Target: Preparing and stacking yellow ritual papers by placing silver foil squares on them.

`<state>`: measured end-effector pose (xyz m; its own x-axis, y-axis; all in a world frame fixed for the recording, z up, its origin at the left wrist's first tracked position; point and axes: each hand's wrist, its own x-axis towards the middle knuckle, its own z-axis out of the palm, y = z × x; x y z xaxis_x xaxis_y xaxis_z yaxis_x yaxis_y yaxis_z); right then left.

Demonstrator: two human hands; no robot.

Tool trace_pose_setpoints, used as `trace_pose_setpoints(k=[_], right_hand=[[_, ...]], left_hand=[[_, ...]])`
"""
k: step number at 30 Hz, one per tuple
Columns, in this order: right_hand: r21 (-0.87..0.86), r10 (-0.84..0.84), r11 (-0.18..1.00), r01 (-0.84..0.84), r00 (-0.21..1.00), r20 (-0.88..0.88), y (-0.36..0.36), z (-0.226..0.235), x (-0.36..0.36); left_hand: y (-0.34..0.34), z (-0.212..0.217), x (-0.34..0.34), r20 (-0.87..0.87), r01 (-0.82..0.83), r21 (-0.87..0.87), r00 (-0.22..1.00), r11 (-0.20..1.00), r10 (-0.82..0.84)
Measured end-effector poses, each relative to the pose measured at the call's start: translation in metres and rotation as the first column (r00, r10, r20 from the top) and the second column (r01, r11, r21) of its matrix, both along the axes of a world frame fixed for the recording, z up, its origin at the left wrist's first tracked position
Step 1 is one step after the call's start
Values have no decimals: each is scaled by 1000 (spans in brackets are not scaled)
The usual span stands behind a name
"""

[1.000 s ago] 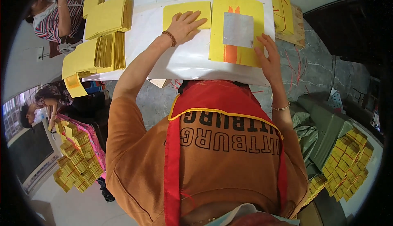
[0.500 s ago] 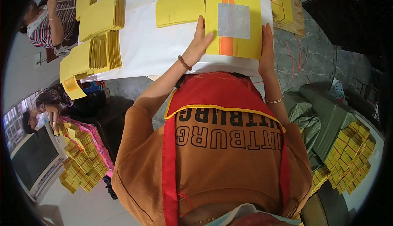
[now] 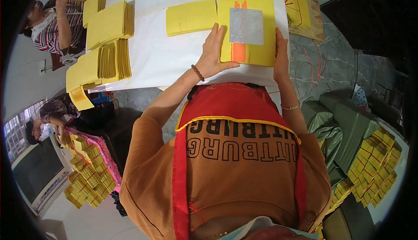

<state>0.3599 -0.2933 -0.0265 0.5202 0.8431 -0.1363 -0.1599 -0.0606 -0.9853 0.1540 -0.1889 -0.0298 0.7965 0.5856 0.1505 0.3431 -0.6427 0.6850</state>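
Between my hands lies a stack of yellow paper sheets [image 3: 267, 26], its top sheet bearing a silver-grey square [image 3: 246, 26] and an orange strip [image 3: 238, 53]. My left hand [image 3: 213, 53] is open along the stack's left edge, fingers stretched away from me and thumb lying by the near edge. On the opposite edge, my right hand [image 3: 281, 57] rests upright with fingers extended; its palm side faces the paper and is partly hidden. A smaller pile of plain yellow paper [image 3: 191, 18] sits directly left of the stack, beyond my left fingertips.
Several yellow paper stacks [image 3: 106, 24] line the left side of the white-covered table [image 3: 150, 61]. Tied yellow bundles [image 3: 299, 7] lie on a board past the right edge. Two other people [image 3: 56, 29] are at the left. More bundles [image 3: 374, 166] are piled at lower right.
My left hand has come in against the stack's left edge, its thumb now spread along the near side. My right hand stays at the right edge. The whole view has shifted slightly.
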Motion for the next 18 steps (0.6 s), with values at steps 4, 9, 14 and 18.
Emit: trace_pose_setpoints(k=[4, 9, 14, 18], right_hand=[[-56, 32, 998, -30, 999, 39, 3, 9, -5], [-22, 52, 999, -49, 983, 174, 8, 13, 0], [48, 60, 995, -87, 911, 407, -3, 10, 5], [92, 57, 987, -133, 818, 572, -14, 6, 9]], left_hand=[[-5, -2, 1, 15, -25, 44, 1000, 999, 24], [-7, -2, 2, 22, -28, 34, 999, 999, 28], [-6, -4, 2, 34, -31, 22, 999, 999, 30], [-5, -1, 2, 13, -37, -3, 999, 999, 37]])
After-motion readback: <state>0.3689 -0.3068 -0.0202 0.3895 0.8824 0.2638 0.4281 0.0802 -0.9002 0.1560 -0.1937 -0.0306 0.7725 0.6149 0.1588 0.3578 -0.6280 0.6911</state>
